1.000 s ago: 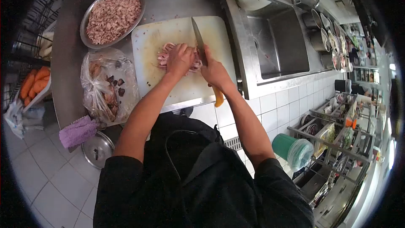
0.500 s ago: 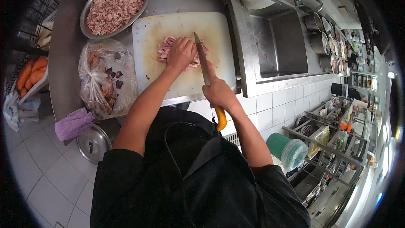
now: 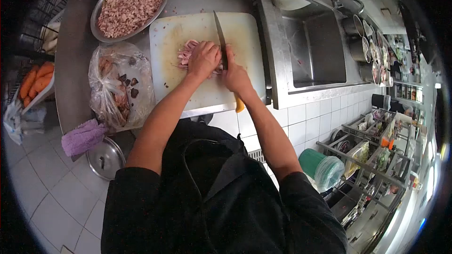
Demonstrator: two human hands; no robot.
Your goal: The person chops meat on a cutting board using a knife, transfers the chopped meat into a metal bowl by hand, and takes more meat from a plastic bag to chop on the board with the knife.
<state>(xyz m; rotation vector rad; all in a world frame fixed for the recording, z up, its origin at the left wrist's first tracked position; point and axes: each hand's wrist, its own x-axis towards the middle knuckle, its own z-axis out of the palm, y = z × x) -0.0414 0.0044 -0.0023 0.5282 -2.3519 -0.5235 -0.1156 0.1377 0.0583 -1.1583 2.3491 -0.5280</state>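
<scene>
My right hand (image 3: 236, 79) is wrapped around the yellow handle of a long kitchen knife (image 3: 220, 30), its index finger stretched along the blade. The blade points away from me, close beside my left fingertips. Under my left hand (image 3: 205, 59), fingers bent and held together, are pink strips of meat (image 3: 186, 52), pressed onto the white cutting board (image 3: 235, 96). Part of the meat is hidden by my hands. Brownish stains and small scraps mark the board. Behind it to the left, an oval metal bowl (image 3: 94, 27) holds diced meat (image 3: 127, 10).
Left of the board lies a clear plastic bag (image 3: 101, 96) with dark reddish pieces. A purple cloth (image 3: 84, 138) hangs at the counter's edge above a metal lid (image 3: 104, 158). A steel sink (image 3: 315, 51) is on the right. A green bin (image 3: 313, 162) stands below.
My right hand has pushed the knife forward, away from me, and slightly left, bringing it nearer my left hand. My left hand stays on the meat. The view has shifted slightly.
</scene>
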